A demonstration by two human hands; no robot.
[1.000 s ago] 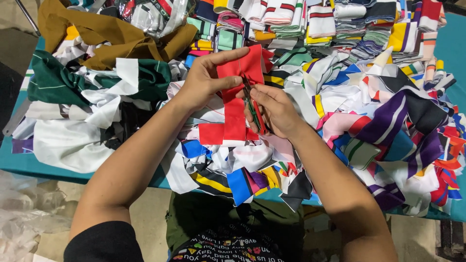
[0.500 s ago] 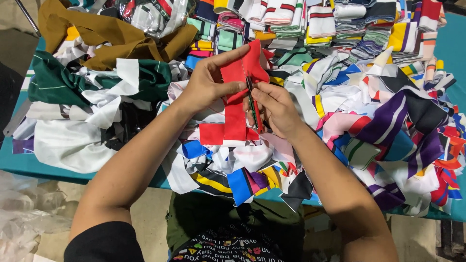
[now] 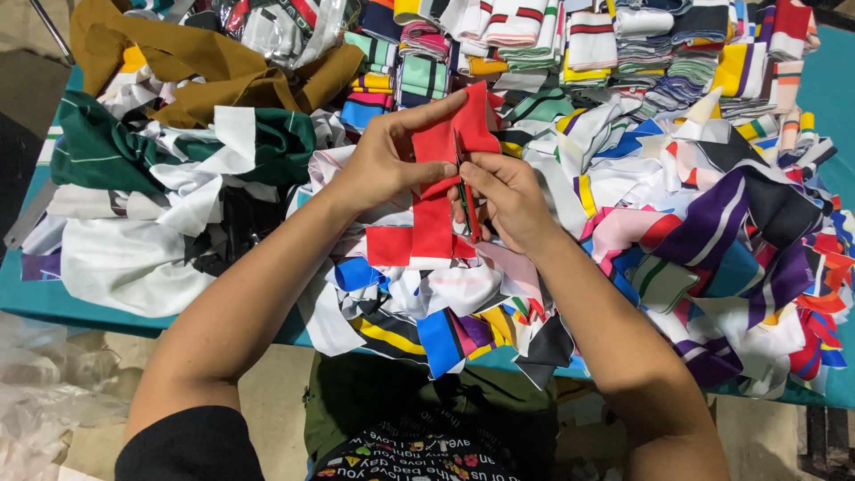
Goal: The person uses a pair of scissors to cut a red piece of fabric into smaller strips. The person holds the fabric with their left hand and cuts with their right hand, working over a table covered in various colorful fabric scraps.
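Red fabric, a strip with a white edge, is held up at the centre of a teal desk heaped with cloth offcuts, as seen from the head camera. A person's left hand grips the strip's upper part, thumb across its front and fingers curled behind it, clamped on the cloth. The right hand, just beside it at three o'clock, has its fingers closed around a small pair of thread snips, whose dark blades lie against the strip's right edge. The two hands nearly touch across the cloth; the lower end of the strip hangs down onto the heap at six o'clock.

Around the hands the desk is buried. At ten o'clock lies a mustard-brown cloth, and below it, at nine o'clock, a dark green piece with white bands on top of white fabric. At twelve to one o'clock stand neat stacks of folded striped collars in many colours. At three o'clock a purple and white piece lies among loose scraps, and at six o'clock blue, yellow and white scraps spill over the desk's near edge. Clear plastic sheeting lies on the floor at eight o'clock.
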